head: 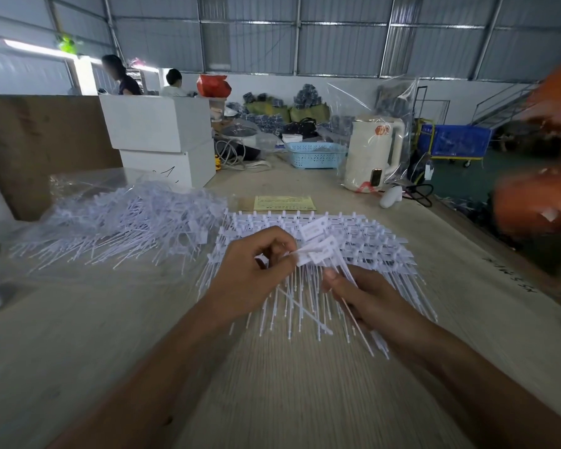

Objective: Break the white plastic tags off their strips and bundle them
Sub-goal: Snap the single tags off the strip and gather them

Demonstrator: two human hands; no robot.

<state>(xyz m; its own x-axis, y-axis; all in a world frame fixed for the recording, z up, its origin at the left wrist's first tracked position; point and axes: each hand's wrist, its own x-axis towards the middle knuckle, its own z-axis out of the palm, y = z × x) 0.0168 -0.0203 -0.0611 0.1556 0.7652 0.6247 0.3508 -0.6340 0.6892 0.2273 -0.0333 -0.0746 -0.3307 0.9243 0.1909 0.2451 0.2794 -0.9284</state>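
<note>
Over the pale wood-grain surface [78, 351], the left hand [250, 280] pinches the flat label end of a white plastic tag [308, 259] between thumb and curled fingers. The right hand [366, 299], at 3 o'clock from it, grips a small bundle of loose white tags [360, 315] by their thin stems, heads fanned up toward 12 o'clock (stems trailing toward 5 o'clock). Beneath both hands lies a layered sheet of white tags still on their strips [370, 234]. At 10 o'clock sits a heap of white tags on clear plastic film [127, 222]; a yellow printed paper slip [285, 203] lies at 12 o'clock.
</note>
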